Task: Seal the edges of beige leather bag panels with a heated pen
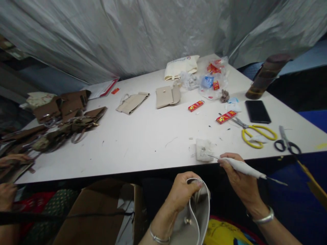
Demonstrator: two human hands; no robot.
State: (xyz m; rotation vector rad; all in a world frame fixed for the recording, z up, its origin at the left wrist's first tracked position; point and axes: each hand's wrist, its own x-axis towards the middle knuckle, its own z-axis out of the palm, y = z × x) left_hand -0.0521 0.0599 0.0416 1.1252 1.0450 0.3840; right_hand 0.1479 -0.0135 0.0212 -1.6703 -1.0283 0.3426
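Note:
My left hand (182, 190) grips the rim of a beige handbag (187, 223), thumb inside the opening and fingers outside. The bag hangs below the table's front edge, its mouth parted, a small metal snap showing on its front. My right hand (238, 178) is closed round a white-wrapped, pen-like tool (242, 167) with a thin metal tip and a thin tail at its rear. That tip touches or hovers just over a white pad (203, 150) with a dark spot at the table edge; which of the two, I cannot tell.
Yellow-handled scissors (258, 134), black-handled scissors (287, 143), a phone (258, 111), a bottle (267, 76) and red boxes (226, 117) lie or stand right. Beige bag pieces (167, 97) lie farther back. Brown bags (61, 107) pile up left, near another person's hands (15, 160). A cardboard box (89, 211) sits below.

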